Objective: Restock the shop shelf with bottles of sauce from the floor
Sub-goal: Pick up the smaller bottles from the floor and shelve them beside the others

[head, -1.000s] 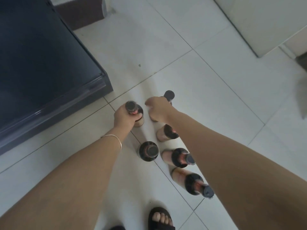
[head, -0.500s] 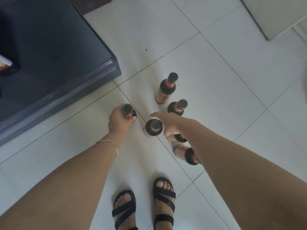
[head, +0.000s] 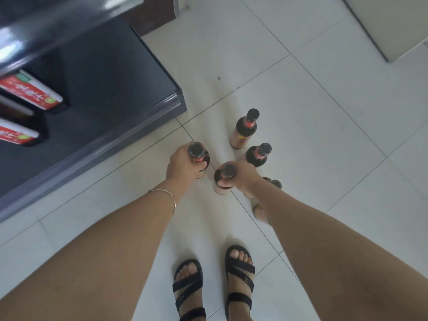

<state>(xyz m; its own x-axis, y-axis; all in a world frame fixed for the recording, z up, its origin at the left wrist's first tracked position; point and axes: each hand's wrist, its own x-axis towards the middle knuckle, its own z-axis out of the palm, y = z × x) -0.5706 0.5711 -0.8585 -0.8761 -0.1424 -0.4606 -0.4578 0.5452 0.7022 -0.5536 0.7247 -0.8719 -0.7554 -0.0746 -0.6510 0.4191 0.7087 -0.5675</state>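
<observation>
Dark sauce bottles with black caps stand on the white tiled floor. My left hand [head: 181, 165] grips one bottle [head: 198, 154] by the neck. My right hand [head: 243, 179] grips a second bottle [head: 223, 179] by the neck, close beside the first. Two more bottles stand just beyond them, the far bottle [head: 245, 129] and a nearer bottle [head: 258, 155]. Others are partly hidden under my right forearm, with one cap [head: 275, 183] showing. The dark shelf [head: 111, 84] is at the left.
Red-labelled bottles [head: 30, 92] lie on the shelf at far left. The shelf's front edge [head: 92, 156] runs diagonally near my left hand. My sandalled feet [head: 213, 283] stand below the bottles. A pale cabinet corner [head: 389, 24] sits at top right.
My right hand has closed around the neck of the bottle beside the left one. The view has tilted back, showing more of the shelf and my feet.
</observation>
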